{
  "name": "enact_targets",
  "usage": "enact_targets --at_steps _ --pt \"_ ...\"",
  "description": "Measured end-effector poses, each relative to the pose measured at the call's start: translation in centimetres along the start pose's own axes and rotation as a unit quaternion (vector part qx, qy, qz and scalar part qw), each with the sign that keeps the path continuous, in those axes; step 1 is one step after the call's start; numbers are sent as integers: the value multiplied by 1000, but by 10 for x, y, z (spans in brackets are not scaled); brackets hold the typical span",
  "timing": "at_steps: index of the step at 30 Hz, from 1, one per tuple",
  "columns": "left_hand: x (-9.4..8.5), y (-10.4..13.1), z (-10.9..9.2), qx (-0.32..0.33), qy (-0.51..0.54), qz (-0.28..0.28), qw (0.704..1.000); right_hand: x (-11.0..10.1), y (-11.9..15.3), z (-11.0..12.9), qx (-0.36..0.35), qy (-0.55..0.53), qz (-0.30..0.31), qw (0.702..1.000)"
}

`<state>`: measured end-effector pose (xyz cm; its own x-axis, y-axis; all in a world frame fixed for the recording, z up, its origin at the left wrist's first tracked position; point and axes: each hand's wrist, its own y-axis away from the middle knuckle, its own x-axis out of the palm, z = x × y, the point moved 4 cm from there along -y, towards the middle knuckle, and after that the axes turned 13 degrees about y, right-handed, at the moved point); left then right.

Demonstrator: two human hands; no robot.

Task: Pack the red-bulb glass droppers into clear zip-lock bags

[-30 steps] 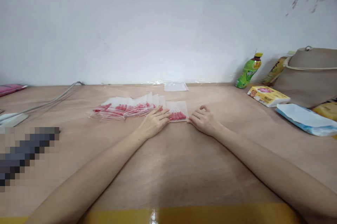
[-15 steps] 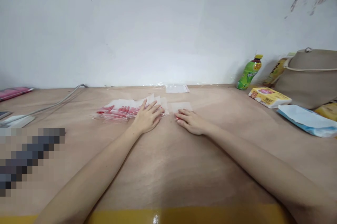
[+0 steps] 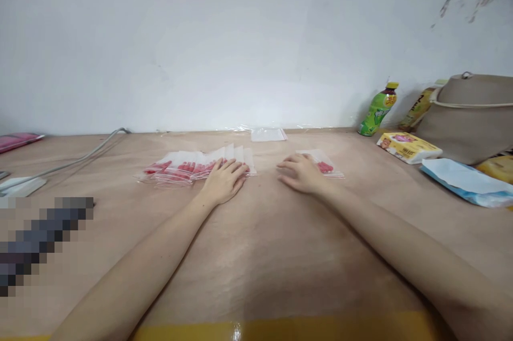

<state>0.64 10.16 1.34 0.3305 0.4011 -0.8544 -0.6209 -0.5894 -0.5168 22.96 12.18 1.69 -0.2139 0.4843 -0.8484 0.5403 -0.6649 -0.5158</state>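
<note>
Several small clear zip bags point(image 3: 186, 167) with red pieces inside lie overlapped in a row, left of centre. My left hand point(image 3: 225, 180) rests flat with spread fingers on the right end of that row. Further right, my right hand point(image 3: 300, 172) is over the table with its fingers stretched out and apart. One more zip bag point(image 3: 325, 164) with red contents lies just beyond and to the right of this hand, partly covered by it; whether the fingers touch it I cannot tell. Against the wall lies a pack of whitish bags point(image 3: 268, 134).
At the right stand a green drink bottle point(image 3: 378, 111), a yellow tissue pack point(image 3: 409, 147), a blue-and-white packet point(image 3: 467, 180) and a beige bag point(image 3: 473, 116). A grey cable point(image 3: 88, 155) and a pink packet point(image 3: 18, 142) lie at the left. A blurred-out dark object point(image 3: 44, 245) is nearer.
My right hand has shifted to the right, and the single bag with red pieces has moved right from beside the row. My left hand stays on the row.
</note>
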Motion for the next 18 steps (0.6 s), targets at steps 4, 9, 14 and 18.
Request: enact_targets --at_steps 4,9,14,18 --pt "0 1 -1 -3 -4 1 1000 16 -38 56 -109 67 -50 991" --pt "-1 1 -3 -7 -3 9 1000 30 -47 60 -179 154 -77 969" --pt "-3 1 -2 -3 11 16 1000 14 -15 19 -147 201 -100 963" --pt "-3 0 -5 12 29 8 999 0 15 -4 -127 200 -103 966"
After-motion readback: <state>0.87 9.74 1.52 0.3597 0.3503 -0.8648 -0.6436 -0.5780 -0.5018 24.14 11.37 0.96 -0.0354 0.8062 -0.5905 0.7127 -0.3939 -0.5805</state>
